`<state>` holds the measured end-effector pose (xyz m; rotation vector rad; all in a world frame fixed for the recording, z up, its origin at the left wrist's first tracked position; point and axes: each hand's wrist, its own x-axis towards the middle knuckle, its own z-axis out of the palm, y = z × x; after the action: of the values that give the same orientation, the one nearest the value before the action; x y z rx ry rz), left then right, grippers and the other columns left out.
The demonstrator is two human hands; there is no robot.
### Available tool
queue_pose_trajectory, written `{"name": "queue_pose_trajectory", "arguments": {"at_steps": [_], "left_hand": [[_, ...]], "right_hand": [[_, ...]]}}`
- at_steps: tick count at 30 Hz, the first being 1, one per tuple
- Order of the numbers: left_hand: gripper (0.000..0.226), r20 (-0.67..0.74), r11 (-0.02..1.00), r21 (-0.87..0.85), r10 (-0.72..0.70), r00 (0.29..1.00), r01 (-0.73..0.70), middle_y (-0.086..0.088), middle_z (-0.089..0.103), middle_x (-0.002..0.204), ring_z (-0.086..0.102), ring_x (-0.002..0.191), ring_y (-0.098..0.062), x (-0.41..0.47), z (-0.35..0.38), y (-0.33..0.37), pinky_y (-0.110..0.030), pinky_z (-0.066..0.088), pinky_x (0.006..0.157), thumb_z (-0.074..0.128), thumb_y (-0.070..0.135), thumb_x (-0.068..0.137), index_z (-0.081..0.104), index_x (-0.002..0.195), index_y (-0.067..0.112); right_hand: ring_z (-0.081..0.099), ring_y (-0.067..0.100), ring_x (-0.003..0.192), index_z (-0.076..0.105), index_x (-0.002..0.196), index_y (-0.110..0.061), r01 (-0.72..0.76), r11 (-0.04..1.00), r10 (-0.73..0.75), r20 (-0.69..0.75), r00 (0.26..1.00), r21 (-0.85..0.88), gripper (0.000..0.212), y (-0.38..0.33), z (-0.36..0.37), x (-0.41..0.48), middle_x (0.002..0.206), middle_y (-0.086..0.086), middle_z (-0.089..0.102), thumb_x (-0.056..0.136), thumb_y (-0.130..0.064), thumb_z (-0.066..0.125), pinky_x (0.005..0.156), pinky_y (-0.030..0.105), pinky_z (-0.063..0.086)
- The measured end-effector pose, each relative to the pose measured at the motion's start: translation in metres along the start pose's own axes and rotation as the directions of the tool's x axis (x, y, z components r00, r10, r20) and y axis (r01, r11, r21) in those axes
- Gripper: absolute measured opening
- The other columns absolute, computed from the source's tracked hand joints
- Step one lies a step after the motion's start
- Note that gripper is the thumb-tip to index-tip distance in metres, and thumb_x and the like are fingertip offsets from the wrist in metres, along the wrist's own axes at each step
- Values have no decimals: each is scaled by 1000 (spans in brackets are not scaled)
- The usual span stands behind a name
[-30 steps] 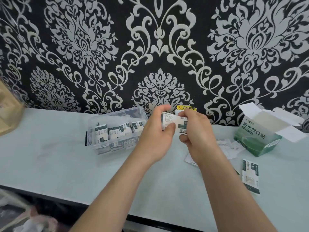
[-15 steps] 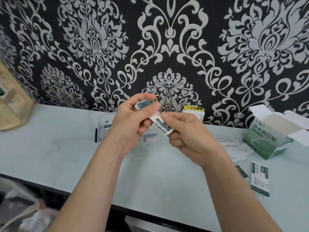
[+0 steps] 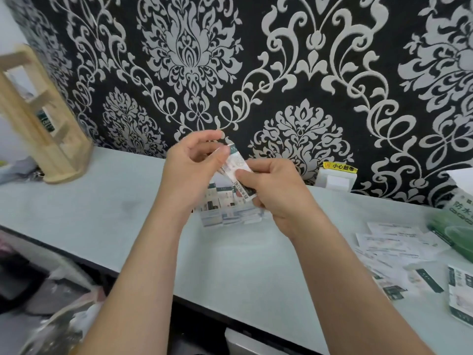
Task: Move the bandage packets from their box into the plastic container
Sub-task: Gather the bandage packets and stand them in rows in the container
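Both hands are up over the middle of the desk (image 3: 102,201) with one bandage packet (image 3: 236,166) between them. It's a flat little paper sleeve, white with a dark green band and print. Its long axis is tilted, top end toward 11 o'clock and bottom end toward 5 o'clock, printed face up toward the camera.

The right hand (image 3: 276,193) pinches the lower half, thumb on top and fingers curled under. The left hand (image 3: 194,172) has its fingers curled and nips the upper end between thumb and fingertips, though it's a bit blurry there.

Just behind and below the hands sits the plastic container (image 3: 231,221), a clear box with more packets (image 3: 217,201) standing on edge in a row inside.

Out at 3 o'clock, half cut off by the frame, is the green cardboard box (image 3: 455,226) with its white flaps open. In front of it there's a mess of thin white paper slips (image 3: 391,242), and a loose packet (image 3: 460,290) lies flat at 4 o'clock. A pale wooden rack (image 3: 38,119) stands at 9 o'clock against the black-and-silver damask wallpaper (image 3: 307,60).
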<state>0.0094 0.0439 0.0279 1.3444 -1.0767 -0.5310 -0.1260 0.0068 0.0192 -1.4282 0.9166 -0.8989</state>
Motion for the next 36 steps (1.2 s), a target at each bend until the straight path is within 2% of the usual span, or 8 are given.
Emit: {"name": "queue_pose_trajectory", "arguments": {"at_steps": [5,8,15,23,27,30,33,36], "left_hand": [[12,-16,807,589,-40,999,42,13,59,112,43,121,-18,2,-21,-28,-31,31,101,67,30,85,67,94,37],[10,65,695,712,-209,976,101,4,51,110,32,125,-29,2,-25,-39,-28,22,94,60,41,87,65,96,39],[20,121,547,835,-286,951,59,9,51,89,35,118,-26,6,-25,-38,-35,43,85,54,25,85,69,96,34],[22,84,484,872,-298,951,75,15,48,77,45,106,-20,9,-21,-36,-31,43,73,59,20,78,67,94,34],[20,72,476,876,-301,951,84,14,58,87,48,102,-19,10,-20,-38,-31,43,72,61,20,78,65,91,34],[19,76,476,876,-289,954,74,13,63,104,46,104,-18,11,-19,-39,-31,44,74,61,19,78,65,90,33],[19,81,474,878,-292,953,71,14,53,81,48,106,-20,11,-20,-40,-31,45,74,62,20,78,65,91,33],[19,82,477,876,-288,954,69,15,57,88,46,109,-20,11,-20,-40,-31,43,74,62,20,78,65,91,33]], "right_hand": [[56,25,59,72,84,-12,-14,809,-99,-160,982,-587,15,0,9,29,66,5,65,81,-12,57,54,33,45],[54,22,62,69,88,-14,-76,673,-47,-145,988,-736,21,0,18,46,72,3,63,76,-10,52,51,27,39],[41,18,54,39,64,-16,-95,536,77,-63,995,-839,21,1,25,54,62,1,45,80,-6,49,52,27,34],[53,25,79,40,77,-13,-99,450,188,-14,982,-887,14,3,33,52,74,1,49,86,-8,50,64,30,39],[50,20,65,39,68,-12,-72,441,236,37,971,-895,22,5,38,56,69,4,48,87,-4,47,53,26,36],[46,18,60,39,67,-11,-51,450,221,56,974,-892,23,3,39,56,67,4,47,87,-2,46,47,26,33],[49,19,64,38,67,-12,-45,438,161,29,987,-898,23,4,40,56,69,3,48,84,-2,50,51,26,36],[51,25,79,37,69,-14,-46,433,116,5,993,-900,24,6,41,55,71,2,46,82,-4,54,63,29,39]]}}
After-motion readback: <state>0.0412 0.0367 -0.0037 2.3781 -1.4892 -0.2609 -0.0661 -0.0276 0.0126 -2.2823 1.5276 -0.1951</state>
